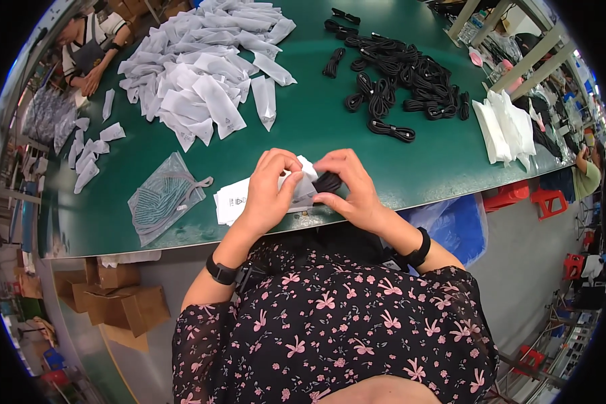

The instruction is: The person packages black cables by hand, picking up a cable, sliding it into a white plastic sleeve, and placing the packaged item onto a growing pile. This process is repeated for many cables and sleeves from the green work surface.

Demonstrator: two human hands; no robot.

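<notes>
Near the front edge of the table, my left hand [271,192] pinches a thin translucent white bag [305,194] between thumb and fingers. Close by on its right, my right hand [354,188] curls round a coiled black cable [328,182], with the thumb below and the fingers above. The cable's left end meets the bag's mouth; how far inside it reaches is hidden by my fingers. Under and beside my left hand lies a stack of flat white bags [230,203].
A large heap of white bags [202,74] covers the far left of the green table [303,114]. Several coiled black cables [411,71] lie far right. A clear bag of teal cords [165,202] sits left, white packs [505,128] right. A co-worker [91,50] is at the far left.
</notes>
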